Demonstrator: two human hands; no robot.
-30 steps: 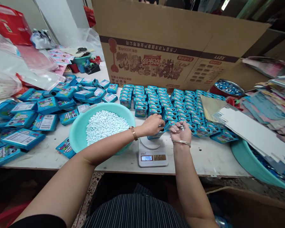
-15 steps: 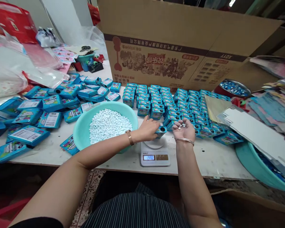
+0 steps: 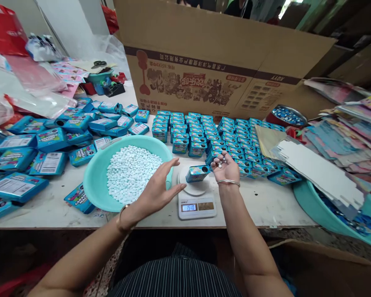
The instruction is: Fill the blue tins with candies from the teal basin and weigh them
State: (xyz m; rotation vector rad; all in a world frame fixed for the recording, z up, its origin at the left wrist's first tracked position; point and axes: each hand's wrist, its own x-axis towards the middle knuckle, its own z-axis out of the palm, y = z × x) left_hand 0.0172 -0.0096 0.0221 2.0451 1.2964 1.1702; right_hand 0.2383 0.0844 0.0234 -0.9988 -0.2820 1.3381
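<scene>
A blue tin (image 3: 197, 173) with a dark round opening lies on the round plate of a white digital scale (image 3: 197, 209), whose display shows about 151. My left hand (image 3: 156, 187) is open just left of the scale, thumb and fingers apart, touching nothing that I can see. Behind its wrist is a turquoise basin (image 3: 91, 177) full of small white candies (image 3: 132, 169). My right hand (image 3: 227, 169) is palm up beside the tin, fingers curled around a few white candies (image 3: 220, 163).
Blue tins in rows (image 3: 198, 146) stand behind the scale. More tins (image 3: 51, 140) lie heaped at the left. A large cardboard box (image 3: 210, 53) rises at the back. At the right, white card sheets (image 3: 321, 173) rest over a second turquoise basin (image 3: 309, 202), near a red bowl (image 3: 287, 115).
My left hand has let go of the tin and drawn back left, opening. The display went from about 149 to about 151. My right hand still cups candies. The view has shifted slightly.
</scene>
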